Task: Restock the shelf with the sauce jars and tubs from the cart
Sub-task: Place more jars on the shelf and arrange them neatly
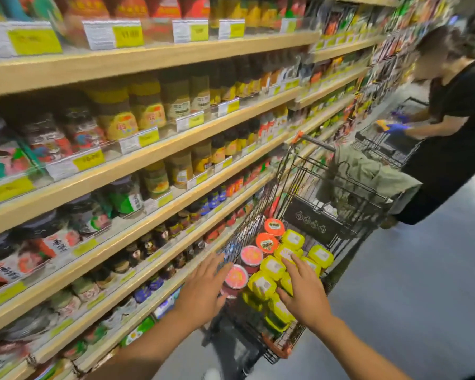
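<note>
head view: my left hand is spread, fingers straight, over the near left rim of the cart, just beside the red-lidded jars. my right hand is spread over the yellow tubs, perhaps touching one; blur hides it. neither holds anything. the shelf runs along the left, and another person stands far right.

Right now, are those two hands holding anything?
Left hand: open, holding nothing, over the red-lidded jars.
Right hand: open, holding nothing, over the yellow tubs.
</note>
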The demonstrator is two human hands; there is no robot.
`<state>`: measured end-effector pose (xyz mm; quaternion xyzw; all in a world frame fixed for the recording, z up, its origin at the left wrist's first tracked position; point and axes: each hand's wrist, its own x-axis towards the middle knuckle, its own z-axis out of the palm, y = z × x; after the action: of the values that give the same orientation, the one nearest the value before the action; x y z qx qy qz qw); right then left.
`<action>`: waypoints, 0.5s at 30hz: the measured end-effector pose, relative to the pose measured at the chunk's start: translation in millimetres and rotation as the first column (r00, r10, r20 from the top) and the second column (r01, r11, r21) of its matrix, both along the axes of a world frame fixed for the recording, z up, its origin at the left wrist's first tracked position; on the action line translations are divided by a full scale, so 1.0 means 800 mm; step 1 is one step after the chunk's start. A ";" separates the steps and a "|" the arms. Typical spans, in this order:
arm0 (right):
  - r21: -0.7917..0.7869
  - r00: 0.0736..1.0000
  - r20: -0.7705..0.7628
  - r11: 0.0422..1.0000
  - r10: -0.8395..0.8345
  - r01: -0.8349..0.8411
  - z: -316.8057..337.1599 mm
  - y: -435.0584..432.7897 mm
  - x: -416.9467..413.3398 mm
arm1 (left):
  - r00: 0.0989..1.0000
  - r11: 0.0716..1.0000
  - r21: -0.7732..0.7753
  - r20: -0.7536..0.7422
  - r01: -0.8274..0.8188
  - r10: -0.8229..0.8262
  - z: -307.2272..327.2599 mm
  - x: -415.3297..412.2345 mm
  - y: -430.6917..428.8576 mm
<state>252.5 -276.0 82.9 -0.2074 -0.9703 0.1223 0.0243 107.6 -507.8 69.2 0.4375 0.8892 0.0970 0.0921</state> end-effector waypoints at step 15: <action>-0.080 0.973 0.228 0.996 -0.022 0.041 -0.088 0.105 -0.090 | 0.957 0.940 -0.329 0.291 0.095 0.005 -0.127 -0.131 0.136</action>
<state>180.9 -192.0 12.9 -0.2361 -0.9573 0.1380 -0.0935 2.6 -399.0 -32.6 0.4168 0.8593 0.0027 0.2963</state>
